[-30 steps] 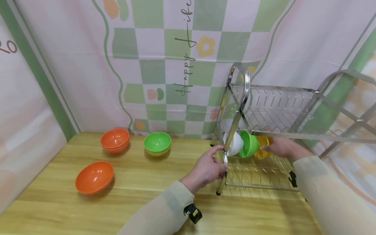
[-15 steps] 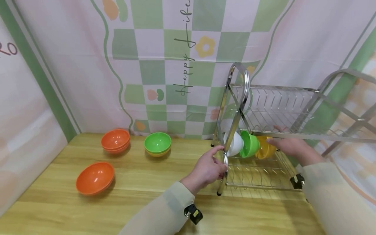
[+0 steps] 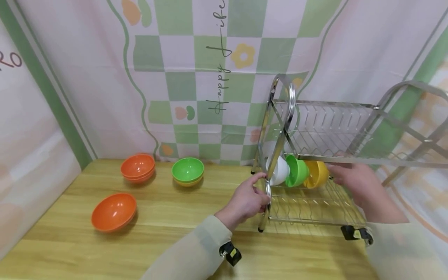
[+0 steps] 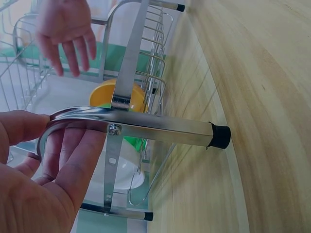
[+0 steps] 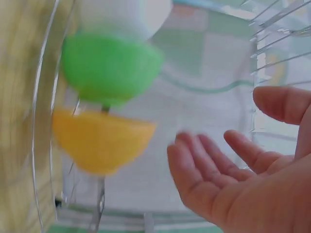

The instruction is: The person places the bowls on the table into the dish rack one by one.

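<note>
In the head view my left hand (image 3: 245, 200) grips the left end frame of a two-tier metal dish rack (image 3: 336, 159). The left wrist view shows its thumb and fingers around the bent metal tube (image 4: 82, 114). On the lower tier a white bowl (image 3: 279, 172), a green bowl (image 3: 295, 171) and a yellow bowl (image 3: 316, 175) stand on edge in a row. My right hand (image 3: 358, 184) is just right of the yellow bowl, under the upper tier. In the right wrist view that hand (image 5: 233, 184) is apart from the yellow bowl (image 5: 104, 143), fingers loosely bent, holding nothing.
On the wooden table (image 3: 175, 249), left of the rack, sit stacked orange bowls (image 3: 137, 166). A green bowl on a yellow one (image 3: 188, 170) is beside them, and a larger orange bowl (image 3: 113, 212) lies nearer. A printed curtain (image 3: 182, 85) hangs behind.
My right hand has let go of the yellow bowl and drawn back to the right. The bowl stays in the rack. My left hand keeps its grip on the frame.
</note>
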The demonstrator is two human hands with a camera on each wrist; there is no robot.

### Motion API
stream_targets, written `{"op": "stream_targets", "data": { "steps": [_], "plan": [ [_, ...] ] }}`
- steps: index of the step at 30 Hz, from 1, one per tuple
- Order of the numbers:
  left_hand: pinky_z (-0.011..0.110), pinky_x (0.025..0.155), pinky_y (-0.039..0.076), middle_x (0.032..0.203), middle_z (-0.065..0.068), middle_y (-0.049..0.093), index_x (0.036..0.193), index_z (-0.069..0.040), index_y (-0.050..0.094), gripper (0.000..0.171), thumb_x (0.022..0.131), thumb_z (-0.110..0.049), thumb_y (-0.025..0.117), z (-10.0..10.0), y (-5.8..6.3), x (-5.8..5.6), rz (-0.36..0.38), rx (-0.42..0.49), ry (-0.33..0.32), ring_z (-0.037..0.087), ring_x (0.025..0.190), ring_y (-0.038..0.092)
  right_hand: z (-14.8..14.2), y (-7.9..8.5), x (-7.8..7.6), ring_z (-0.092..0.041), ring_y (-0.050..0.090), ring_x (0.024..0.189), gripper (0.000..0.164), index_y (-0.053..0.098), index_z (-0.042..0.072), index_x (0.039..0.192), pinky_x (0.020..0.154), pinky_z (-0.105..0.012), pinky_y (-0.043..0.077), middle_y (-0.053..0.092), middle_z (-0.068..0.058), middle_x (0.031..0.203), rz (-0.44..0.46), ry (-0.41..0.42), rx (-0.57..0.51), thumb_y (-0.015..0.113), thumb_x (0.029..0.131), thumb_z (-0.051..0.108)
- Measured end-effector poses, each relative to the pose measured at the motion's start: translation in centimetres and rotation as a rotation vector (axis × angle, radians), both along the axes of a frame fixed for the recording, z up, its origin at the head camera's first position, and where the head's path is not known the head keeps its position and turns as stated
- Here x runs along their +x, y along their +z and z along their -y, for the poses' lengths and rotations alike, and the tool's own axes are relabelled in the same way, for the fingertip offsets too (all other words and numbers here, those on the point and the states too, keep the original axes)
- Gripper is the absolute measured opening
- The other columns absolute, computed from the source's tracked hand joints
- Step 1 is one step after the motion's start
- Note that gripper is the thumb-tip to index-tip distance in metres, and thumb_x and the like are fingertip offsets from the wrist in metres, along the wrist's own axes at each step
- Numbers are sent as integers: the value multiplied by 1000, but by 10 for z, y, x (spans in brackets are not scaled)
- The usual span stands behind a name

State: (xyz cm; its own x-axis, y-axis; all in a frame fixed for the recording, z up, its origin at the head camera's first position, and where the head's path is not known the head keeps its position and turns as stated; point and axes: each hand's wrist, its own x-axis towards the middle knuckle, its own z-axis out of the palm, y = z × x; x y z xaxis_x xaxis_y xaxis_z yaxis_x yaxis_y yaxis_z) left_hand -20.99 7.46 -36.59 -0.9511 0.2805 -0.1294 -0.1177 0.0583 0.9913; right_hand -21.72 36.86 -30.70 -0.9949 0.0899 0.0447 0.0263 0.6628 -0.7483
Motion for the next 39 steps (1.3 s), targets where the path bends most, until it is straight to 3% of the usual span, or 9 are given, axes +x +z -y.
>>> {"op": "stream_targets", "data": {
  "steps": [4,7,10,17,20,26,32,36,39],
  "plan": [
    [44,67,60,86,11,64,131,-40,59,70,84,10,70,1,-1,0,-1,-1,-3,27,69,64,13,-3,10,-6,65,91,59,33,-14,143,83,-29,58,56,-24,128,4,122,-401,55,104,25],
    [45,67,60,86,11,64,132,-40,59,70,84,10,71,1,-1,0,-1,-3,-5,28,69,65,26,-6,16,-15,67,96,40,41,-1,136,85,-34,58,63,-4,115,35,204,-672,56,103,15],
    [44,67,60,86,11,63,132,-40,59,70,84,9,71,1,-1,0,-5,-12,-7,28,69,65,42,-10,21,-20,66,100,28,46,11,129,86,-36,57,65,-1,113,67,244,-782,57,103,14],
    [42,65,61,87,10,63,132,-39,59,69,84,8,72,2,-1,-1,-18,-26,-15,26,68,65,74,-20,25,-22,62,108,44,41,10,143,94,-44,53,56,-6,127,112,245,-750,56,104,24],
    [41,65,61,87,10,62,132,-39,59,68,84,7,73,2,-1,-2,-27,-36,-18,27,70,65,85,-25,27,-26,59,114,60,29,5,153,97,-47,51,45,-22,141,129,244,-739,55,104,28],
    [36,58,54,90,1,61,135,-41,57,65,84,-7,79,4,1,-1,-87,-218,-15,24,73,62,103,-32,32,-39,47,129,70,15,1,158,100,-52,47,24,-32,154,169,266,-744,50,106,34],
    [37,58,56,127,7,59,144,-43,49,69,86,-22,79,8,2,0,-172,-374,-47,23,80,62,116,-35,37,-48,34,136,70,12,5,159,100,-52,47,23,-31,156,168,297,-768,49,106,32],
    [51,80,57,146,13,48,152,-40,39,68,92,-40,70,17,2,3,-285,-523,-78,32,109,61,122,-39,37,-50,31,136,70,8,6,159,99,-53,47,21,-31,156,143,327,-753,51,106,22],
    [60,98,46,152,16,39,156,-37,31,71,94,-55,60,26,4,7,-319,-634,-83,38,131,45,125,-41,37,-49,33,136,72,9,8,160,98,-53,48,21,-28,157,138,331,-738,54,104,16]
  ]
}}
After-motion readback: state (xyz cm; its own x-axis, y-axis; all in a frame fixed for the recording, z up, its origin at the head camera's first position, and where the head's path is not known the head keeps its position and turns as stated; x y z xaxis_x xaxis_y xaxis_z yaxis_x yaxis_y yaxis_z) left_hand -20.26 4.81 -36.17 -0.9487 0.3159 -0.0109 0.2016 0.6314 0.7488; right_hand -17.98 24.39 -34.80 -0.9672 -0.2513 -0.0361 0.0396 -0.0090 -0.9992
